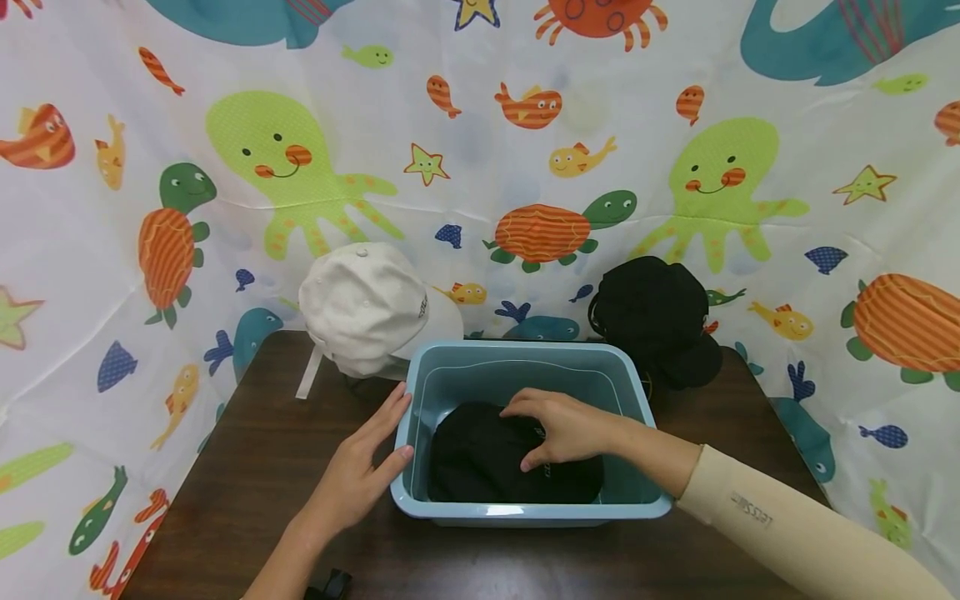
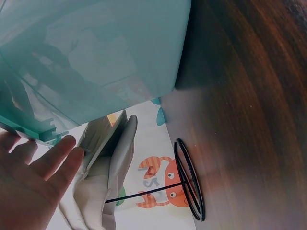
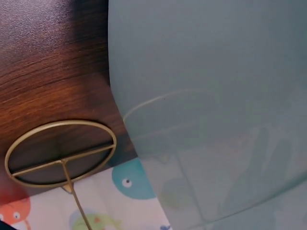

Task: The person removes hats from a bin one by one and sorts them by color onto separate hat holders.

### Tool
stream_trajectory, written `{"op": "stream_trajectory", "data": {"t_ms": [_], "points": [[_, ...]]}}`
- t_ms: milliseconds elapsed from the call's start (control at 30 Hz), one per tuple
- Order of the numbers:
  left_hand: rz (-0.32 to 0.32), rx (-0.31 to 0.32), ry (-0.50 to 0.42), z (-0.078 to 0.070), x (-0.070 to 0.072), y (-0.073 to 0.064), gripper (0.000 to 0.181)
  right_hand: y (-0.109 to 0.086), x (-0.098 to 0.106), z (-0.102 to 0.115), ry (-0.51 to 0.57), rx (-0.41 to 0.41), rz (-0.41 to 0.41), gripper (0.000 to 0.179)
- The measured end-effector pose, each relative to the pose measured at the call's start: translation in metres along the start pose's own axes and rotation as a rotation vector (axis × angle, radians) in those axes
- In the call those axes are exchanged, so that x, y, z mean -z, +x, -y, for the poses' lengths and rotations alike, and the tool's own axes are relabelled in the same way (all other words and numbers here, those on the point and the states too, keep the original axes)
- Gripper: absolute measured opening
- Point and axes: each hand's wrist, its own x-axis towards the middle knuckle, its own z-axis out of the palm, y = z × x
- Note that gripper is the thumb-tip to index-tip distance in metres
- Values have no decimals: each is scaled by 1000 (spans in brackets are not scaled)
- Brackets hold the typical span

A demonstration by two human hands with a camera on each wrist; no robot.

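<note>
A light blue plastic bin stands on the dark wooden table, with a black cap lying in it. My right hand reaches into the bin over the cap, its thumb and fingers spread apart right at the fabric. In the right wrist view that hand is hidden; the bin's side fills much of the picture. My left hand rests with extended fingers along the bin's left rim. The left wrist view shows the same hand at the rim, beside the white cap.
Behind the bin, a white cap hangs at the left and black headwear at the right. Their stands have a black wire base and a gold ring base. A curtain printed with sea animals hangs behind the table.
</note>
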Motion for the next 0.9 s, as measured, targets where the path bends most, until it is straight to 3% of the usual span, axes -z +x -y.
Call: {"op": "stream_trajectory", "data": {"t_ms": [900], "points": [[-6,-4,7,-1,-1,1,65,5,-7,0,39,46,25,24]]}}
